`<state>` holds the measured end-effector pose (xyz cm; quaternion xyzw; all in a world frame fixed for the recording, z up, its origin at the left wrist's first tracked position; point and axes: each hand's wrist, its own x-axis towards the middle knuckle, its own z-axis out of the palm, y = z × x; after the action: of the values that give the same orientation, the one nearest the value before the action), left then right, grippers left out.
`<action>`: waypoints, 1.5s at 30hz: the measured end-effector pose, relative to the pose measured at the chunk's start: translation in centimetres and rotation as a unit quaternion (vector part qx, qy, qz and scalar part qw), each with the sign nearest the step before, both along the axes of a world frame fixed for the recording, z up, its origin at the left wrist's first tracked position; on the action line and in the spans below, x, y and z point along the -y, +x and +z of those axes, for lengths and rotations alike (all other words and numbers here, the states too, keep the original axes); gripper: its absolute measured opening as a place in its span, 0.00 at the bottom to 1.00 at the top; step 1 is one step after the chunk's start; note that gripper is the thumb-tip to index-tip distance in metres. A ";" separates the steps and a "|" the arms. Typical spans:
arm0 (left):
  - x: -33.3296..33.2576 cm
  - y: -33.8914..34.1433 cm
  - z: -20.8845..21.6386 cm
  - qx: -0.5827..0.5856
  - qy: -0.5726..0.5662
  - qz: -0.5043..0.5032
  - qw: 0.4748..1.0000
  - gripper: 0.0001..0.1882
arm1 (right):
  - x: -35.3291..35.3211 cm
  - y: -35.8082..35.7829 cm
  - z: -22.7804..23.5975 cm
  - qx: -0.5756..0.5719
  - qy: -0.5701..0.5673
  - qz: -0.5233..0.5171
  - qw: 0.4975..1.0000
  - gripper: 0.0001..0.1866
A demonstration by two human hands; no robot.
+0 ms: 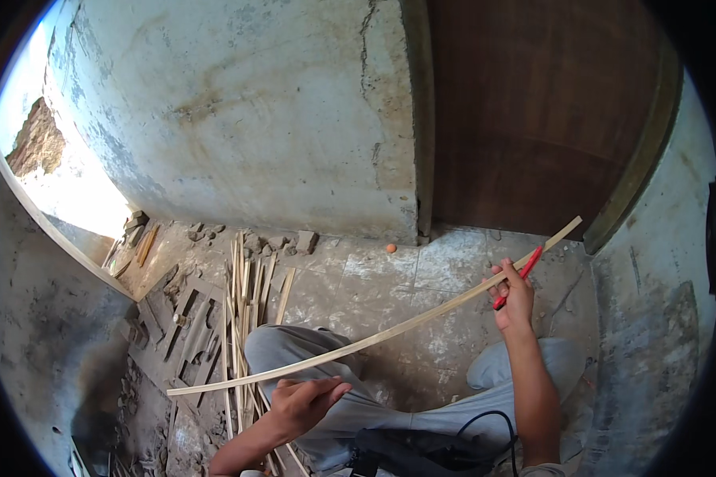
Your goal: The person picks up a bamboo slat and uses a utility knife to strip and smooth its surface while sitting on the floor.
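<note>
Slender pale wooden strip slanting up rightward; right hand clamping fingers on it plus slim red tool; left hand lying just below, fingers folding together.

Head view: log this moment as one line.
right hand: holding long, thin, pale wooden strip and slim red tool | left hand: curled, near strip | dusty grey floor: pale wooden strips piled at left

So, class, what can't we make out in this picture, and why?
In the head view:
Red object: middle covered by the right hand.
Piled wooden strips: lower parts partly behind the left forearm.
Orange object: too small to identify.
Dark wall item: cut off by the dark rim.
</note>
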<state>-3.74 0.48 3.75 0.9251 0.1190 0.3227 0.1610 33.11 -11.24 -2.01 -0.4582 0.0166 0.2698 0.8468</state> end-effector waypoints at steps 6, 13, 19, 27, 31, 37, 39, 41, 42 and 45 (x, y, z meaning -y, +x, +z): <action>1.0 4.3 3.8 -0.025 0.092 0.036 0.995 0.19 | -0.5 -3.3 -0.1 -0.003 -0.003 0.035 0.999 0.09; -2.2 14.7 -3.4 -0.197 -0.199 -0.119 0.952 0.24 | -0.5 -4.5 -0.7 0.007 -0.019 0.073 0.997 0.09; -2.6 16.8 -8.2 -0.209 -0.387 -0.241 0.865 0.18 | -0.6 -3.8 -2.6 0.013 -0.075 0.110 0.991 0.15; -5.3 16.6 -3.1 -0.219 -0.698 -0.170 0.660 0.18 | 1.6 -1.1 -1.2 0.226 -0.195 0.073 0.952 0.20; -5.2 15.2 -3.6 -0.185 -0.754 -0.144 0.614 0.15 | 1.6 -3.4 1.7 0.486 -0.292 0.086 0.819 0.17; -5.3 15.6 -4.0 -0.182 -0.820 -0.119 0.529 0.16 | 1.9 -4.3 1.4 0.608 -0.292 0.062 0.736 0.19; -5.0 15.4 -3.9 -0.185 -0.807 -0.113 0.550 0.15 | 1.7 -4.8 1.5 0.612 -0.294 0.110 0.726 0.19; -4.8 15.2 -4.2 -0.187 -0.794 -0.107 0.569 0.15 | 1.5 -5.4 1.5 0.618 -0.298 0.118 0.718 0.19; -4.6 15.0 -4.6 -0.181 -0.802 -0.108 0.560 0.15 | 1.5 -5.7 1.5 0.625 -0.303 0.122 0.709 0.19; -4.6 14.3 -5.0 -0.179 -0.809 -0.113 0.548 0.16 | 1.4 -6.3 2.0 0.650 -0.286 0.112 0.695 0.18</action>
<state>10.51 5.05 -1.21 0.4475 0.2504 -0.1032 0.8523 26.81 -12.68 0.04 -0.7381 -0.5127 -0.0196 0.4381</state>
